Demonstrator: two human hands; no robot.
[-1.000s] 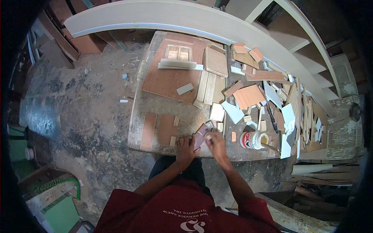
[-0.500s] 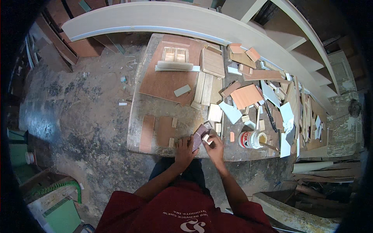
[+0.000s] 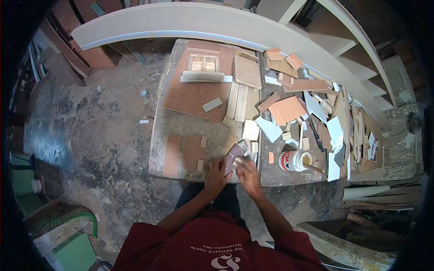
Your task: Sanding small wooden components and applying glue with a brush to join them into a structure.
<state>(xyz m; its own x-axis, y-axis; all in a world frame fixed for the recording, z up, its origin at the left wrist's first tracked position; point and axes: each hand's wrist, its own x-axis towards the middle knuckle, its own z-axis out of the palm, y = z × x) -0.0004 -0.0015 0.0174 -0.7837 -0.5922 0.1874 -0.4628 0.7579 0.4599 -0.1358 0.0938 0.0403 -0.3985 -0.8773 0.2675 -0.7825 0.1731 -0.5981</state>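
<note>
- Left hand [image 3: 216,176], mine: fingers extended, resting at the edge of a purplish sheet [image 3: 233,158] on the desk [image 3: 212,135].
- Right hand [image 3: 248,176]: pinching a small wood block [image 3: 238,161] at that sheet (slightly blurred).
- Progress: this block seemingly unfinished; loose blocks [image 3: 254,147] lie beyond; finished count, I cannot tell.
</note>
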